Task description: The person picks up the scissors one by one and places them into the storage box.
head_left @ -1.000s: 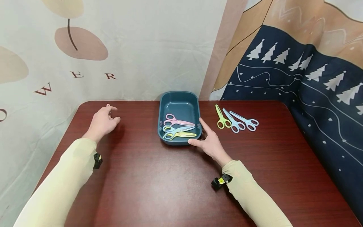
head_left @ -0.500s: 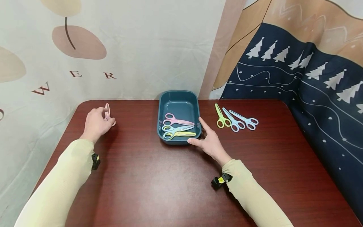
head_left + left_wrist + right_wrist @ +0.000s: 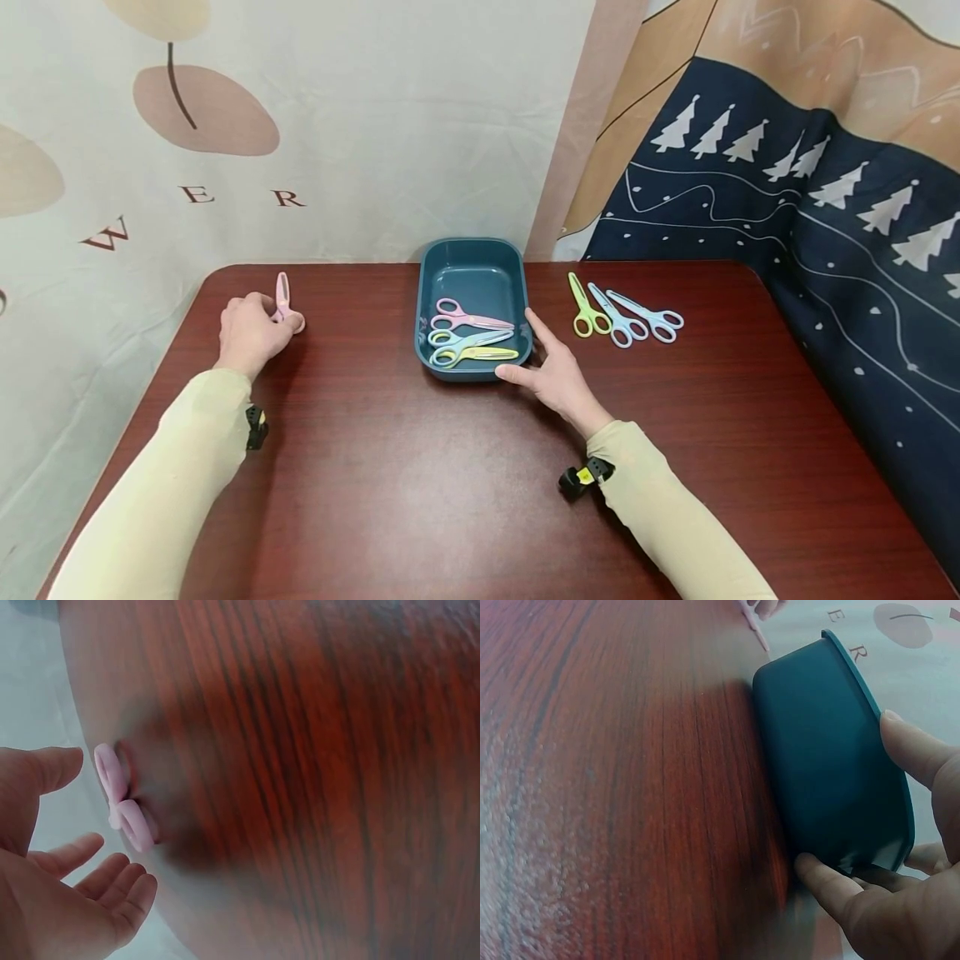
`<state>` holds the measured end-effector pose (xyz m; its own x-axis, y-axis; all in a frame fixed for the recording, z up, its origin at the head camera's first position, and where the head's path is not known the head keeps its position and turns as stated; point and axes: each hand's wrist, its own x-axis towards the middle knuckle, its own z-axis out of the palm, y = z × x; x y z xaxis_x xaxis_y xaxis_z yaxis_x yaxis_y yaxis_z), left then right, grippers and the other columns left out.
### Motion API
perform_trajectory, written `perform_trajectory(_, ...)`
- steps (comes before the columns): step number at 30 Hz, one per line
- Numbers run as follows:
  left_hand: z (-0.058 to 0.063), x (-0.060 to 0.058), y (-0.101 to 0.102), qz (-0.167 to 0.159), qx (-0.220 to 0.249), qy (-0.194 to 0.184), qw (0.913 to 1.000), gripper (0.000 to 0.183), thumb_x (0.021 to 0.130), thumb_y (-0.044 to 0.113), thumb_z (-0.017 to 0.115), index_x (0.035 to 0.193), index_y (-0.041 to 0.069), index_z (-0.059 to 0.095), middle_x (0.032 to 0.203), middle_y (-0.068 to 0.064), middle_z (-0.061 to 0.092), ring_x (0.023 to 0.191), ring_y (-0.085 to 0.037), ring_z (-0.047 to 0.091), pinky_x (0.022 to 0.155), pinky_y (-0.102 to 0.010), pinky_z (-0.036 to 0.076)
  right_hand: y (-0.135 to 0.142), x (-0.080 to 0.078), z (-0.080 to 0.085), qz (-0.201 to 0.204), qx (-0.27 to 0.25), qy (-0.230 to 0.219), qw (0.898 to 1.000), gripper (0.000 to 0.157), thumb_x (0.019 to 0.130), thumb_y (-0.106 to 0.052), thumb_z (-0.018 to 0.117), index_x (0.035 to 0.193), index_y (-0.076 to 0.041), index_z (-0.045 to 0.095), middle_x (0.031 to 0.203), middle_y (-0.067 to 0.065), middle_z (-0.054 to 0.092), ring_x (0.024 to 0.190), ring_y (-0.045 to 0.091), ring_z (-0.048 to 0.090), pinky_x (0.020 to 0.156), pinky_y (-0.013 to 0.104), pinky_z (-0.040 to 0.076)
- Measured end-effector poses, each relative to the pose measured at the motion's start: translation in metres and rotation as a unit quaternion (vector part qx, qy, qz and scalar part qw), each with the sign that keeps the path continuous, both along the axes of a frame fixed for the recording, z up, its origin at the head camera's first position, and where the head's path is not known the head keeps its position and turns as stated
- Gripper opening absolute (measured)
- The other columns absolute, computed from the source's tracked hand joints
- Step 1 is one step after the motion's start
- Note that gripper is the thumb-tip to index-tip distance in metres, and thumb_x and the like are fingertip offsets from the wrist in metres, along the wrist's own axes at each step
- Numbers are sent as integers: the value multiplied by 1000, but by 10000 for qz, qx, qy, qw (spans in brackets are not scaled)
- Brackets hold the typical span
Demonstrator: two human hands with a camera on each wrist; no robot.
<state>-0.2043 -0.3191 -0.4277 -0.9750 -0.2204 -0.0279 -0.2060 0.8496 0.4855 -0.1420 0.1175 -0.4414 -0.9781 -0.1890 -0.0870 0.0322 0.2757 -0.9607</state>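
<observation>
Pink plastic scissors (image 3: 282, 292) slipped into clearer view on the red wood-grain table (image 3: 390, 467), ungripped near the wide-spread left hand (image 3: 251, 335), while the right hand (image 3: 557, 379) steadied the teal rectangular tray (image 3: 476, 282).

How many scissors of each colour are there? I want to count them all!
Pink scissors: 2
Light blue scissors: 3
Yellow or yellow-green scissors: 2
Total: 7 pairs that I can see, 3 in the teal tray and 4 outside it.
</observation>
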Motion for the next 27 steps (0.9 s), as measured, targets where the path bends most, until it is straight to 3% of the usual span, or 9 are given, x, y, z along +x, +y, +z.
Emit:
perform_trajectory(7,-2,0,-1,134,-18,-226,9997,65,95,35,65,130,-18,49,124,-40,45,122,-57,38,100,-66,38,0,0,0,30,-30,-6,10000,101,88,-14,84,167,-18,21,164,13,37,147,32,43,110,49,46)
perform_trajectory(13,-4,0,0,121,-124,-199,9997,65,96,36,65,129,-18,51,122,-39,47,119,-55,40,98,-66,40,0,-1,1,25,-77,-23,10000,101,88,-13,84,167,-18,20,165,13,36,147,32,42,110,49,45)
perform_trajectory(23,-8,-1,0,141,-287,-70,9995,52,92,35,73,118,-10,67,105,-31,62,99,-48,51,79,-58,47,-1,0,1,44,-37,-51,10000,101,88,-14,84,167,-19,20,164,14,38,145,31,46,108,48,48)
perform_trajectory(27,-6,-2,3,162,-260,-164,9994,50,91,34,73,120,-6,68,109,-29,63,101,-48,54,78,-57,48,0,0,1,24,-3,-52,10000,101,88,-14,84,167,-18,21,164,15,37,145,32,45,108,49,47)
